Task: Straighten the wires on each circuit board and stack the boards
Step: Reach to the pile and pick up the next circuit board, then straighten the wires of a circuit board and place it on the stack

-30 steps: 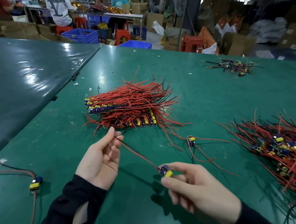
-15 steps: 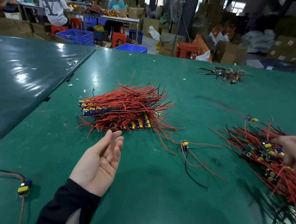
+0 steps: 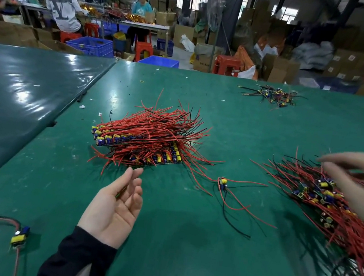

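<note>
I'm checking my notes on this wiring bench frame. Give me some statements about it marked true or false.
1. The left hand lies open, palm up. True.
2. The right hand is over the neat stack of boards. False: it reaches over the loose pile on the right.
3. A single board lies between stack and pile. True.
4. The left hand holds a board. False: it holds none.
5. A board lies by the table's near left edge. True.

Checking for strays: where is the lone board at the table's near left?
Head view, lower left: the lone board lies on the green table, left of the left hand.
</note>
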`<move>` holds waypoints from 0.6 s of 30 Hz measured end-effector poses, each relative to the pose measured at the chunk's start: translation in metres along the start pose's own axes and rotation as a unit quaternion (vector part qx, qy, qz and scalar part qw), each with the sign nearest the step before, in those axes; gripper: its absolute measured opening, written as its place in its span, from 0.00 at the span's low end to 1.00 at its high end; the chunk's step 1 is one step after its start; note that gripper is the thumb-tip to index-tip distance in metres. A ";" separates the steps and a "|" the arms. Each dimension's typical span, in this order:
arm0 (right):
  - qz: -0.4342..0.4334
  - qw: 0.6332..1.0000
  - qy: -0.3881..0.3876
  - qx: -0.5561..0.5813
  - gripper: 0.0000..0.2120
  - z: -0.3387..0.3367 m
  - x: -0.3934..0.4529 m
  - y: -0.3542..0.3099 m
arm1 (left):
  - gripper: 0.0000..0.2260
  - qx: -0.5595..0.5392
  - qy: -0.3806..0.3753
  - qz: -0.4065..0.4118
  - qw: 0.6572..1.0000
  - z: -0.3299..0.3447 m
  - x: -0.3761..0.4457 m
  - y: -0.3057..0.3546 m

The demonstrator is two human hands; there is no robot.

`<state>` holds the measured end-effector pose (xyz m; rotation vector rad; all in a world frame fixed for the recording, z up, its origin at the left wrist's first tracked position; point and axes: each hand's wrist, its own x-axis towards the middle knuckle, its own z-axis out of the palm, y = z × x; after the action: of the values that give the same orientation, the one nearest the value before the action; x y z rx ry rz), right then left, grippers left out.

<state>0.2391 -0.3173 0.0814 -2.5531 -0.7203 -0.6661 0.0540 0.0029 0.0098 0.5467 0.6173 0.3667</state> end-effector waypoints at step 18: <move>0.092 0.974 -0.207 0.017 0.16 0.143 -0.003 -0.094 | 0.10 0.045 0.000 -0.032 0.998 0.003 -0.002 -0.007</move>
<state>0.2314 -0.1741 -0.0120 -2.7111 -0.6030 -0.0554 0.0556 -0.0047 0.0082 0.6121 0.6524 0.2800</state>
